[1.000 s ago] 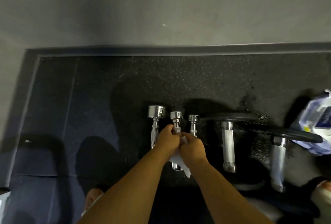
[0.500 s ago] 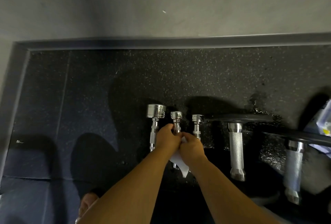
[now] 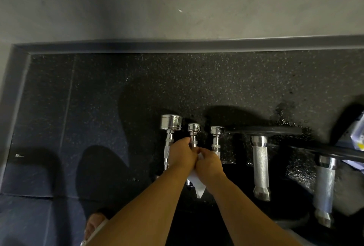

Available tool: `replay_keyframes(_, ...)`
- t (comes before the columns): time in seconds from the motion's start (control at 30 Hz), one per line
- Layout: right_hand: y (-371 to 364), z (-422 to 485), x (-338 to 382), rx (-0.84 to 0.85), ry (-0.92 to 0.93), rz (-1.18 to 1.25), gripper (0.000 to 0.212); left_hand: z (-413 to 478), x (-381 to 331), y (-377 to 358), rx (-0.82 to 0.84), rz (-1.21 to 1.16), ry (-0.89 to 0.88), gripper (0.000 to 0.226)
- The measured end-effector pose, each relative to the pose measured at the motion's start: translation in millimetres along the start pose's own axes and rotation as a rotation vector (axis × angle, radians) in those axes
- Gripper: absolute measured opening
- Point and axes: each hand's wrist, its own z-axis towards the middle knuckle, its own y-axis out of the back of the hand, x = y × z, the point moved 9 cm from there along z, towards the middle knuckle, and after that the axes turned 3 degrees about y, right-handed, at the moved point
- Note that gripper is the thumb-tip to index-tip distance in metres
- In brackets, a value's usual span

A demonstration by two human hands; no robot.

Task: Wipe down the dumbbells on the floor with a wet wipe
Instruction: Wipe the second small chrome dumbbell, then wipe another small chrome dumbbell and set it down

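Observation:
Three small chrome dumbbells lie side by side on the black speckled floor: a left one [image 3: 170, 127], a middle one [image 3: 194, 128] and a right one [image 3: 216, 133]. My left hand [image 3: 182, 155] grips the middle dumbbell's handle just below its far head. My right hand [image 3: 208, 164] is closed around the same handle with a white wet wipe [image 3: 199, 187], whose corner hangs out below my hands. The near end of the middle dumbbell is mostly hidden by my arms.
Two larger chrome dumbbell bars [image 3: 260, 167] [image 3: 325, 186] with black plates [image 3: 264, 130] lie to the right. A plastic packet [image 3: 359, 137] shows at the right edge. The grey wall and skirting [image 3: 177, 46] run behind. A foot in a sandal [image 3: 94, 226] is at the bottom left.
The view has drifted left, so the packet has nearly slid out of frame. Both hands stay on the middle dumbbell with the wipe, barely shifted.

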Motion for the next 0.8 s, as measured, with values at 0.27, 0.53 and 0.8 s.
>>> replay_keyframes(0.27, 48, -23, -1, -0.201, 0.059, 0.053, 0.026, -26, -30, 11, -0.148, 0.109, -0.090, 0.016)
replay_keyframes(0.53, 99, -40, -2, -0.334, 0.077, -0.023, 0.030, -31, -42, -39, 0.099, 0.157, 0.110, 0.027)
replay_keyframes(0.8, 107, -45, 1, -0.282, 0.053, -0.038, 0.030, -36, -35, -42, 0.175, 0.141, 0.118, 0.015)
